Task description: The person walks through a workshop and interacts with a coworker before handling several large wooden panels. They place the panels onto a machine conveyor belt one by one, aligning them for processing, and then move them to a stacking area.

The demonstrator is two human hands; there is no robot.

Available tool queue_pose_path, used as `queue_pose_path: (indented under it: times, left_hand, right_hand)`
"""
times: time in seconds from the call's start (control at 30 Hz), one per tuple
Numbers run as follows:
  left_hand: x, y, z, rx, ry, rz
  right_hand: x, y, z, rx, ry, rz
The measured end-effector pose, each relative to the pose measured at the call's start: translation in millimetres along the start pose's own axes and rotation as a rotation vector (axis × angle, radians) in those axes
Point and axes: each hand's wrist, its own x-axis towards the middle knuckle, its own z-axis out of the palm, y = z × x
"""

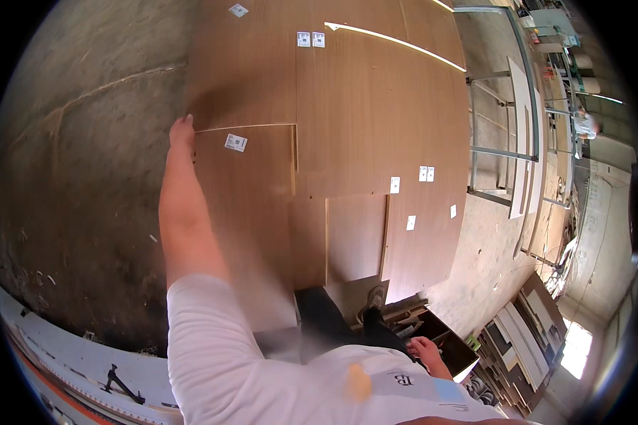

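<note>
Brown wood-grain panels with white labels lie spread in front of me, some overlapping. My left arm is stretched forward, and my left hand (182, 132) is closed at the far left corner of the nearest left panel (244, 191); its fingers are partly hidden. A pale edge shows where this panel meets the farther panel (244, 64). My right hand (425, 350) is low by my right side, its fingers curled, next to an open dark box (443, 329). Whatever it may hold is too small to make out.
Metal frame racks (503, 152) with long boards stand to the right. Stacked board offcuts (524, 340) lean at the lower right. A white machine bed (113, 382) with a black lever runs along the lower left. Another person (586, 125) is far off at the right. Concrete floor (85, 156) lies at the left.
</note>
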Motion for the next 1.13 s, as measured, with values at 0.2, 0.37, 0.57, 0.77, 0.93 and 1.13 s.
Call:
queue_pose_path:
  times: [0.2,0.37,0.57,0.77,0.93,1.13]
  left_hand:
    - [-57.0,31.9,-5.7,-0.233,-0.119,-0.130]
    - [-129.3,13.1,-35.2,-0.306,-0.315,-0.207]
    - [-304.5,-25.4,18.9,-0.134,-0.477,-0.101]
    - [-552.9,-35.6,108.7,-0.540,-0.860,-0.255]
    - [-681.8,-9.1,135.0,-0.599,-1.268,-0.415]
    - [-676.0,-60.7,177.4,-1.371,-0.504,-0.609]
  right_hand:
    - [1.7,-4.6,11.7,0.060,-0.051,-0.022]
    - [26.6,-50.1,43.3,0.033,-0.162,-0.135]
    - [62.9,-127.3,109.9,-0.055,-0.437,-0.407]
    - [43.6,-204.3,164.7,0.180,-0.456,-0.398]
    - [56.2,-169.7,129.7,0.562,-0.376,-0.147]
    - [50.0,-99.0,16.1,0.855,-0.401,-0.137]
